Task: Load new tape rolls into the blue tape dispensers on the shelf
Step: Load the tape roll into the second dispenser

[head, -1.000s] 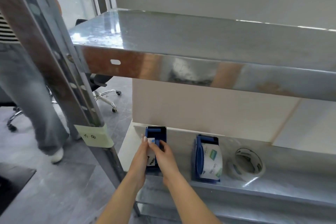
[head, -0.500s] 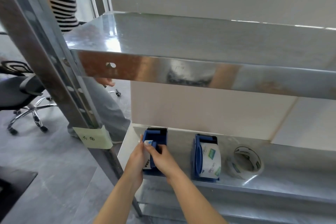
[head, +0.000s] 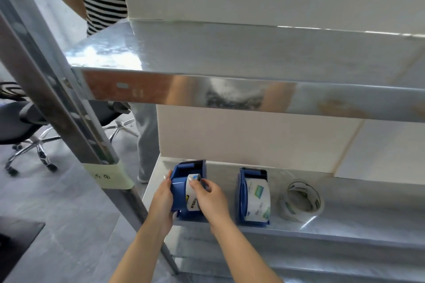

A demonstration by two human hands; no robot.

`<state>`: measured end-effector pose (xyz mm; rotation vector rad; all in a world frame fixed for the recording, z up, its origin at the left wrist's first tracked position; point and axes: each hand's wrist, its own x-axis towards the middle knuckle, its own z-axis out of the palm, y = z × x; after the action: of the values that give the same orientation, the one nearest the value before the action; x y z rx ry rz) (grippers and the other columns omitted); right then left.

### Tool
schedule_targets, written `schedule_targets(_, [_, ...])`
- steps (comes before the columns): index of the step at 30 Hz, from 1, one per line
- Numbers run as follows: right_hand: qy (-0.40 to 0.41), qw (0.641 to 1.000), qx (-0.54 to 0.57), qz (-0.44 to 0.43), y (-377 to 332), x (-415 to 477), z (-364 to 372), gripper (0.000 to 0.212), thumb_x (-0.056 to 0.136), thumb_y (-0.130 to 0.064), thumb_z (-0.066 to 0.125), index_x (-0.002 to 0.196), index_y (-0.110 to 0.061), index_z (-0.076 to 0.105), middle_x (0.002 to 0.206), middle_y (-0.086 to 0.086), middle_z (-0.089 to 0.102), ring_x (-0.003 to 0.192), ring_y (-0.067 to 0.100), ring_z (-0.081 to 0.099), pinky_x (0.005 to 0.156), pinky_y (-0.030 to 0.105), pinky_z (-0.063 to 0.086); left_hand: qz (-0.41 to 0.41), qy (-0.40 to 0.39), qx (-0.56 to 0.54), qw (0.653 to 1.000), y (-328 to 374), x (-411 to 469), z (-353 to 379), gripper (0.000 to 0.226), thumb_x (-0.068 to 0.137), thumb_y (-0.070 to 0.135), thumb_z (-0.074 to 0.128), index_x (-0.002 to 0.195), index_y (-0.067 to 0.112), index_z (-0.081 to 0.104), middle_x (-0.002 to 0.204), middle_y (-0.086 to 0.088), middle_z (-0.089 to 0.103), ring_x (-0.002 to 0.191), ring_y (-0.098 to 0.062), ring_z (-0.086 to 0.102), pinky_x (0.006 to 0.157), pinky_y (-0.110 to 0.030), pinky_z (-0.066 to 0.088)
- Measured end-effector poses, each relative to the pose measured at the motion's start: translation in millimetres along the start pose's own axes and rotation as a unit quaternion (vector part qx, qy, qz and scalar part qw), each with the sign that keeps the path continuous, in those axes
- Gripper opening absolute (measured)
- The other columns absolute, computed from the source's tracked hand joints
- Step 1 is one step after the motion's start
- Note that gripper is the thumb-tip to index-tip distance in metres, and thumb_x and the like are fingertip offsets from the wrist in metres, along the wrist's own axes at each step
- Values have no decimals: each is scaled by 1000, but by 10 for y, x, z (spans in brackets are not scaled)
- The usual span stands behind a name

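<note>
**A:** Which step is in hand?

**B:** Loading the left dispenser [head: 178, 193], by my reading. It stands on the lower shelf [head: 345, 225], at the left end, close to the front edge. The left grip [head: 162, 200] wraps round its outer side wall and steadies it. The right grip [head: 211, 200] curls over the top of the first roll [head: 190, 200], with its fingertips [head: 195, 185] on the tape near the front of the roll.

**A:** Is the roll seated?

**B:** It sits between the blue side walls. Whether it is fully down on the hub, I cannot tell; the right grip covers that side.

**A:** What does the next move call for?

**B:** Probably this: free the loose end, draw it forward to the cutter at the far end of the dispenser, and press it down there. The left grip should hold the body firm meanwhile, since the dispenser may slide on the smooth metal.

**A:** And the other containers?

**B:** The right dispenser [head: 241, 195] stands near the first, on the same shelf. It holds the second roll [head: 257, 200], upright, with a printed white wrapper. Whether its end is threaded, I cannot see.

**A:** Anything spare?

**B:** One loose roll [head: 301, 200] lies just beside the right dispenser, tilted, in no holder. Nothing touches it.
</note>
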<state>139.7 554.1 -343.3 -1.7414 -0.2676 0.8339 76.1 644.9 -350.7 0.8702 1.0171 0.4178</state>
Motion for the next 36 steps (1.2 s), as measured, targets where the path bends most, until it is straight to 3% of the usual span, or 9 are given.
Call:
schedule_targets(7, [68,995,59,-39,27,-9,-180,31,85,-51,58,109,-32,55,97,-18,56,94,3,55,82,24,45,-9,29,-12,999,26,-51,101,25,90,41,54,90,17,62,84,-7,66,75,-22,61,72,-37,51])
schedule_targets(12, [82,996,11,-36,139,85,-260,55,79,-44,64,129,-28,47,128,-2,47,114,14,48,97,30,45,-3,68,-1,998,34,2,41,38,90,48,50,114,21,59,102,-10,65,90,-27,60,80,-38,50])
schedule_targets(17, [67,997,8,-35,169,46,-264,52,86,-39,60,134,-29,44,130,-5,43,118,11,43,103,29,40,-9,101,21,995,74,10,5,52,87,56,51,126,22,56,118,-11,62,105,-30,59,94,-41,49])
schedule_targets(21, [56,991,18,-119,-106,-74,-361,44,88,-43,58,130,-34,47,115,-24,47,118,4,45,103,26,38,-3,102,28,994,104,-14,15,47,89,53,50,124,22,57,114,-13,62,94,-28,58,78,-37,51])
schedule_targets(23, [60,984,-16,-170,-303,-105,-537,36,88,-42,60,122,-37,51,108,-30,45,116,2,44,103,26,37,4,98,37,994,104,-4,18,48,90,52,48,128,25,55,123,-9,61,102,-27,59,89,-41,52])
schedule_targets(28, [110,970,-71,-205,-540,-83,-1221,51,78,-58,59,124,-37,52,128,-14,49,125,11,44,107,41,40,0,80,52,995,101,9,184,41,90,50,47,123,28,59,121,-4,62,108,-26,58,96,-42,49])
schedule_targets(32, [174,957,-112,-202,-459,-41,-1810,34,76,-58,59,107,-43,60,116,-16,60,119,16,52,101,53,43,11,65,45,997,76,-10,411,30,94,44,47,111,24,60,93,-2,63,83,-20,57,68,-30,45])
schedule_targets(34, [209,949,-127,-199,-369,-63,-2034,8,81,-41,64,88,-45,60,97,-20,64,107,15,58,99,50,44,13,63,56,996,35,-8,495,37,94,45,45,116,19,59,99,-2,64,87,-20,58,74,-32,47])
schedule_targets(36, [246,942,-139,-180,-186,-75,-2255,18,83,-29,66,79,-45,57,89,-25,62,98,13,58,98,45,44,16,71,76,994,-29,34,526,49,93,50,44,130,20,54,125,-4,59,111,-25,56,94,-39,47])
